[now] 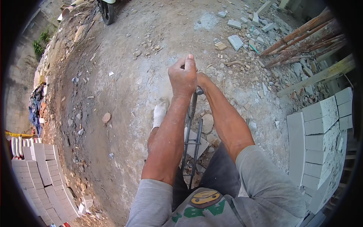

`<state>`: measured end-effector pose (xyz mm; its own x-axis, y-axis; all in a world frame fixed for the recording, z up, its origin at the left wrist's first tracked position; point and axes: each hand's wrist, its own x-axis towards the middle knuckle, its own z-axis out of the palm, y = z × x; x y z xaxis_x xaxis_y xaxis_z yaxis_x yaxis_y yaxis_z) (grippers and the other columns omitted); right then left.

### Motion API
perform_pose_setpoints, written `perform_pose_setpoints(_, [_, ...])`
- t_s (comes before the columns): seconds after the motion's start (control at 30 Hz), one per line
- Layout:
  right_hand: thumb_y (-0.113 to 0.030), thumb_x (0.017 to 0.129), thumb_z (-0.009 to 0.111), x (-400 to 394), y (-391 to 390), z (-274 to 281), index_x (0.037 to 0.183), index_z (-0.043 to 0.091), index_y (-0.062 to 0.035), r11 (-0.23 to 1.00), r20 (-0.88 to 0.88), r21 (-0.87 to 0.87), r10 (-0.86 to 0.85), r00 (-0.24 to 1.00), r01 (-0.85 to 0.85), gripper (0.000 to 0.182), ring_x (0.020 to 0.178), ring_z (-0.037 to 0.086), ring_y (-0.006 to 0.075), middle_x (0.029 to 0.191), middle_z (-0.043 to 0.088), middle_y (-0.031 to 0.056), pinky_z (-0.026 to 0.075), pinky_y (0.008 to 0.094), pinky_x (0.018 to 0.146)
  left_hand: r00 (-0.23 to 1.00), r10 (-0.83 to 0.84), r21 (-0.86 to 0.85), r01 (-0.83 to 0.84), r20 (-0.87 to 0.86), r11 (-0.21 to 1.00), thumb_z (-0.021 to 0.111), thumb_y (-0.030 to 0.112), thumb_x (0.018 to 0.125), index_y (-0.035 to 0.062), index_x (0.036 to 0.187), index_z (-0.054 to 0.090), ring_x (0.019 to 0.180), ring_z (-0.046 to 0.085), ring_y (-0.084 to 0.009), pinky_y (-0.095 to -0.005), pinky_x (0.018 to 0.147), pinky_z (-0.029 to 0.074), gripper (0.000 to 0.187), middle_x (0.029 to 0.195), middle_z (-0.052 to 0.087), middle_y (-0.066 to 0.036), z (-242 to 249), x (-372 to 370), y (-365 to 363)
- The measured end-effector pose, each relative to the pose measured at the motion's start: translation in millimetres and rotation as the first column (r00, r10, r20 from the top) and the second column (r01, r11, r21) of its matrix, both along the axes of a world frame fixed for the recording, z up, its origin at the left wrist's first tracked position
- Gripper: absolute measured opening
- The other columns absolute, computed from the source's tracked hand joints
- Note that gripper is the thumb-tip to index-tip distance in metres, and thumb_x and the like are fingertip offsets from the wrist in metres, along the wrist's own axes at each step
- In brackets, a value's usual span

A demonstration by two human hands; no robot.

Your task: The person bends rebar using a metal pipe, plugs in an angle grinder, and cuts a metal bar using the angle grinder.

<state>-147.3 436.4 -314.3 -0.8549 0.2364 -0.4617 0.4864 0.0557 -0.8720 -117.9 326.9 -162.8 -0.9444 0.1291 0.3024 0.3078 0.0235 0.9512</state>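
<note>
My left hand [183, 77] is closed with its thumb up, and a small dark piece shows between thumb and fingers, too hidden to name. Directly behind and beside it is my right hand [203, 80], its fingers mostly hidden by the left. Just below the two hands is the round end of a metal bar [199, 90], which runs down toward my legs. Under it, between my legs, stands a narrow frame of ribbed steel bars [197, 142] joined by short cross ties.
Stacks of grey blocks stand at the right [314, 143] and lower left [41, 178]. Rusty poles [302, 36] lean at the upper right above rubble [235, 42]. A wheel [108, 13] shows at the top. A gloved or white-covered foot [160, 113] is on the dusty ground [124, 75].
</note>
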Motion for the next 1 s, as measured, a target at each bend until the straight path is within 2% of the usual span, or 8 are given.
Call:
perform_pose_setpoints(0.23, [-0.018, 0.075, 0.06, 46.7, -23.5, 55.5, 0.078, 0.059, 0.0029, 0.998, 0.145, 0.059, -0.024, 0.989, 0.015, 0.021, 0.05, 0.055, 0.0166, 0.068, 0.061, 0.0114, 0.039, 0.0297, 0.045, 0.998, 0.053, -0.053, -0.055, -0.045, 0.997, 0.056, 0.03, 0.09, 0.0009, 0.058, 0.057, 0.046, 0.045, -0.0091, -0.0277, 0.045, 0.034, 0.043, 0.051, 0.05, -0.002, -1.9, -6.6, -8.2])
perform_pose_setpoints(0.37, [-0.018, 0.08, 0.055, 109.2, -60.7, 58.7, 0.099, 0.049, 0.003, 0.941, -0.127, 0.103, -0.308, 0.943, 0.321, 0.028, 0.049, 0.053, 0.0164, 0.061, 0.056, 0.0073, 0.038, 0.0307, 0.043, 0.999, 0.053, -0.085, -0.054, -0.009, 0.995, 0.053, 0.023, 0.091, -0.0015, 0.062, 0.056, 0.049, 0.047, -0.0138, -0.033, 0.05, 0.037, 0.038, 0.052, 0.053, -0.006, 3.0, -4.7, -6.8])
perform_pose_setpoints(0.73, [-0.019, 0.079, 0.056, 98.1, -60.8, 69.7, 0.097, 0.049, 0.0023, 0.966, -0.1, 0.114, -0.223, 0.97, 0.234, 0.029, 0.051, 0.058, 0.021, 0.06, 0.058, 0.0118, 0.043, 0.0334, 0.05, 0.999, 0.046, 0.003, -0.046, -0.003, 0.999, 0.053, 0.033, 0.092, 0.0021, 0.06, 0.052, 0.044, 0.042, -0.0103, -0.0282, 0.043, 0.033, 0.045, 0.05, 0.045, -0.002, -18.4, -8.4, -26.5])
perform_pose_setpoints(0.87, [-0.016, 0.078, 0.053, 65.8, -57.8, 22.8, 0.081, 0.063, 0.0031, 0.934, -0.104, 0.338, -0.081, 0.991, 0.112, 0.022, 0.066, 0.066, 0.0288, 0.068, 0.064, 0.018, 0.051, 0.0385, 0.067, 0.997, 0.004, 0.096, -0.011, 0.072, 0.995, 0.053, 0.04, 0.092, 0.0054, 0.059, 0.048, 0.037, 0.037, -0.0082, -0.0251, 0.036, 0.029, 0.048, 0.047, 0.04, 0.001, -22.6, -11.0, -21.3])
perform_pose_setpoints(0.9, [-0.013, 0.077, 0.052, 69.5, -44.4, 18.0, 0.081, 0.065, 0.0011, 0.516, -0.095, 0.837, 0.465, 0.88, -0.182, 0.02, 0.072, 0.068, 0.0295, 0.073, 0.067, 0.0177, 0.052, 0.0382, 0.071, 0.999, 0.011, 0.087, -0.014, 0.032, 0.996, 0.053, 0.04, 0.092, 0.0058, 0.058, 0.047, 0.037, 0.036, -0.0081, -0.0252, 0.036, 0.028, 0.048, 0.046, 0.039, 0.001, -23.9, -14.7, -13.1])
perform_pose_setpoints(0.93, [-0.013, 0.076, 0.052, 73.3, -39.7, 28.2, 0.081, 0.067, -0.0013, 0.635, -0.067, 0.74, 0.395, 0.916, -0.22, 0.02, 0.074, 0.067, 0.0304, 0.073, 0.068, 0.0166, 0.052, 0.0386, 0.074, 0.999, -0.007, 0.083, 0.002, 0.053, 0.997, 0.053, 0.041, 0.092, 0.0067, 0.058, 0.047, 0.036, 0.036, -0.0082, -0.0251, 0.036, 0.028, 0.049, 0.046, 0.038, 0.001, -24.4, -14.8, -6.2])
perform_pose_setpoints(0.97, [-0.016, 0.077, 0.052, 71.2, -29.7, 12.3, 0.079, 0.066, -0.001, 0.545, -0.08, 0.813, 0.455, 0.887, -0.206, 0.021, 0.074, 0.067, 0.0308, 0.073, 0.067, 0.0177, 0.052, 0.039, 0.074, 1.0, 0.017, 0.047, -0.017, -0.008, 0.999, 0.052, 0.042, 0.092, 0.0079, 0.058, 0.046, 0.036, 0.036, -0.0079, -0.0253, 0.035, 0.027, 0.049, 0.045, 0.038, 0.002, -34.6, -21.5, 0.4])
perform_pose_setpoints(1.0, [-0.018, 0.078, 0.052, 70.3, -25.8, 3.3, 0.078, 0.066, -0.0013, 0.718, -0.104, 0.676, 0.317, 0.943, -0.167, 0.022, 0.072, 0.067, 0.0306, 0.072, 0.067, 0.0167, 0.052, 0.0404, 0.072, 0.999, -0.026, 0.067, 0.025, 0.023, 0.997, 0.052, 0.044, 0.092, 0.0092, 0.057, 0.045, 0.036, 0.035, -0.0077, -0.0248, 0.036, 0.026, 0.05, 0.045, 0.037, 0.002, -32.2, -18.8, 4.3])
